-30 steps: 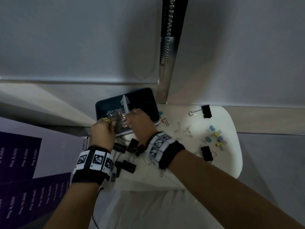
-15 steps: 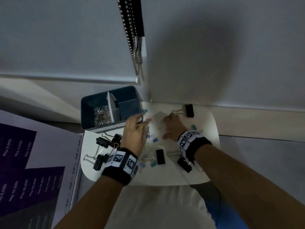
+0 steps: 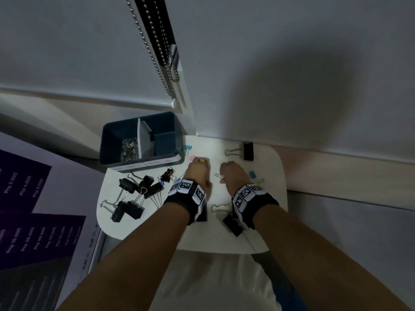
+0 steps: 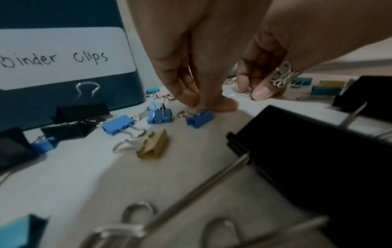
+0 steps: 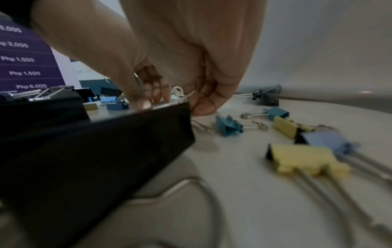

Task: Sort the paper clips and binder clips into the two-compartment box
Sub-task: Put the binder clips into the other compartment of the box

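Black binder clips (image 3: 134, 198) crowd the table's (image 3: 276, 198) left edge, coloured ones beside your wrists. Both hands point fingers-down mid-table: your left hand (image 3: 198, 173) and right hand (image 3: 232, 173) each pinch paper clips. The box (image 3: 116, 140) sits at the far-left corner.

The two-compartment box (image 3: 107, 144) looks like matt dark-blue plastic, with a smooth white paper label (image 4: 63, 57) on its front. The black binder clips (image 3: 134, 198) have matt bodies and shiny bare-metal wire handles. The paper clips (image 3: 129, 149) in the box glint like metal. The table (image 3: 269, 167) seems smooth, matt white.
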### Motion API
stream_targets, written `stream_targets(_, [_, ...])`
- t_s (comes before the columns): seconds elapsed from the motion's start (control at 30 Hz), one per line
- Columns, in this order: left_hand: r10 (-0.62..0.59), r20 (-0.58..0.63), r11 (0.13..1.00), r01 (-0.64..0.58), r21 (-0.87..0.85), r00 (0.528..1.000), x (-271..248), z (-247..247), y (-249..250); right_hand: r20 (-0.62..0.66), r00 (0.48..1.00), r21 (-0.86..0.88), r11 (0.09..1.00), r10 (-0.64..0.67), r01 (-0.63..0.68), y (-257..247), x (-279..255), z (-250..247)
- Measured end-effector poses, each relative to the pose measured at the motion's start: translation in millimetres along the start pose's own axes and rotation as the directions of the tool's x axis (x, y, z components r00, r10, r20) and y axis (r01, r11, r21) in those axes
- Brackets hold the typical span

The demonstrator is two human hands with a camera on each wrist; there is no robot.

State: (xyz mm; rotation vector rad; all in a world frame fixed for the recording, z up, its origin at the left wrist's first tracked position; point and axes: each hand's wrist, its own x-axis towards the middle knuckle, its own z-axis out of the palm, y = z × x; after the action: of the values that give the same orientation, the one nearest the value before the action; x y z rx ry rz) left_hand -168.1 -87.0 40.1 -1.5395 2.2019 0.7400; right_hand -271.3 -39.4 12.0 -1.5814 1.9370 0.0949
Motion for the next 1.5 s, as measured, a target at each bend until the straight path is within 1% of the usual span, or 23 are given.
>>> stream_targets(0.13, [0.046, -0.019, 0.999, -0.046, 0.016, 0.999, -7.8, 1.9, 0.1, -0.086, 0.995, 0.037, 0.998, 0.053, -0.05, -1.5, -3.2, 2.5])
stream_targets(0.23, [0.041, -0.088, 0.999, -0.04, 0.012, 0.995, -11.3, 11.1, -4.2, -0.11, 0.992, 0.073, 0.996, 0.055, -0.048, -0.6, -1.4, 1.1])
stream_targets(0.3, [0.061, -0.137, 0.997, -0.055, 0.044, 0.989, -14.6, 16.0, -4.7, -0.128, 0.991, 0.057, 0.998, 0.024, -0.017, 0.7, -0.8, 0.9])
stream_targets(0.37, [0.121, -0.168, 0.987, -0.101, 0.123, 0.978, -13.6, 20.7, -5.7, -0.122, 0.992, 0.023, 0.999, -0.023, 0.026, 1.7, -0.4, -0.3])
stream_targets(0.5, [0.221, -0.108, 0.947, -0.186, 0.262, 0.969, -7.2, 27.9, -7.7, -0.132, 0.987, -0.083, 0.993, -0.096, 0.086, -0.5, 2.1, -6.1])
stream_targets(0.6, [0.228, -0.131, 0.94, -0.184, 0.287, 0.965, -3.5, 29.0, -10.2, -0.149, 0.977, -0.16, 0.979, -0.15, 0.126, -3.5, 1.1, -8.3])
stream_targets(0.7, [0.263, -0.139, 0.93, -0.212, 0.299, 0.955, -1.2, 26.8, -12.8, -0.18, 0.968, -0.166, 0.976, -0.174, 0.144, -2.9, 1.3, -7.3])
stream_targets(0.77, [0.298, -0.152, 0.921, -0.242, 0.304, 0.942, -0.9, 27.4, -15.6, -0.19, 0.97, -0.178, 0.977, -0.149, 0.115, -4.3, 2.7, -6.7])
stream_targets(0.83, [0.325, -0.195, 0.919, -0.26, 0.297, 0.926, 0.8, 31.0, -17.8, -0.185, 0.978, -0.168, 0.983, -0.1, 0.069, -6.5, 3.3, -3.8])
stream_targets(0.9, [0.345, -0.23, 0.91, -0.263, 0.321, 0.91, 3.2, 33.5, -17.6, -0.196, 0.977, -0.19, 0.981, -0.085, 0.047, -7.6, 2.1, 0.5])
stream_targets(0.97, [0.366, -0.247, 0.898, -0.271, 0.347, 0.897, 4.6, 34.4, -16.6, -0.248, 0.965, -0.215, 0.976, -0.082, 0.028, -8.5, -2.7, 6.3])
stream_targets(1.1, [0.399, -0.233, 0.878, -0.295, 0.377, 0.887, 0.2, 31.8, -14.9, -0.296, 0.954, -0.292, 0.956, -0.055, -0.036, -16.7, -18.9, 16.5])
stream_targets(1.13, [0.396, -0.238, 0.881, -0.293, 0.372, 0.887, -2.1, 31.5, -15.6, -0.294, 0.955, -0.278, 0.96, -0.047, -0.039, -19.2, -21.3, 16.9])
stream_targets(1.2, [0.405, -0.244, 0.883, -0.307, 0.355, 0.881, -4.1, 30.0, -19.2, -0.253, 0.967, -0.278, 0.96, -0.029, -0.044, -19.9, -26.4, 17.8])
stream_targets(1.23, [0.408, -0.227, 0.882, -0.317, 0.349, 0.884, -4.4, 28.5, -22.7, -0.241, 0.97, -0.272, 0.961, -0.019, -0.049, -17.4, -28.7, 18.9])
stream_targets(1.27, [0.405, -0.204, 0.883, -0.324, 0.341, 0.891, -8.1, 25.3, -26.4, -0.25, 0.968, -0.252, 0.966, -0.004, -0.061, -16.2, -34.3, 18.7])
stream_targets(1.3, [0.416, -0.199, 0.882, -0.34, 0.325, 0.888, -12.6, 21.5, -31.2, -0.277, 0.961, -0.23, 0.969, 0.017, -0.084, -15.8, -40.5, 17.9])
stream_targets(1.33, [0.43, -0.219, 0.885, -0.36, 0.296, 0.876, -18.7, 16.3, -37.3, -0.299, 0.954, -0.228, 0.968, 0.033, -0.105, -16.0, -46.6, 16.2])
stream_targets(1.37, [0.448, -0.262, 0.884, -0.38, 0.273, 0.855, -24.1, 10.4, -44.6, -0.306, 0.95, -0.237, 0.962, 0.057, -0.134, -18.6, -53.1, 12.7])
stream_targets(1.43, [0.46, -0.375, 0.888, -0.424, 0.178, 0.805, -38.3, -5.0, -64.0, -0.333, 0.938, -0.22, 0.959, 0.098, -0.178, -24.0, -62.6, 4.0])
stream_targets(1.5, [0.442, -0.463, 0.886, -0.454, 0.092, 0.768, -51.9, -24.1, -84.9, -0.388, 0.917, -0.163, 0.972, 0.092, -0.167, -32.7, -66.7, -6.4])
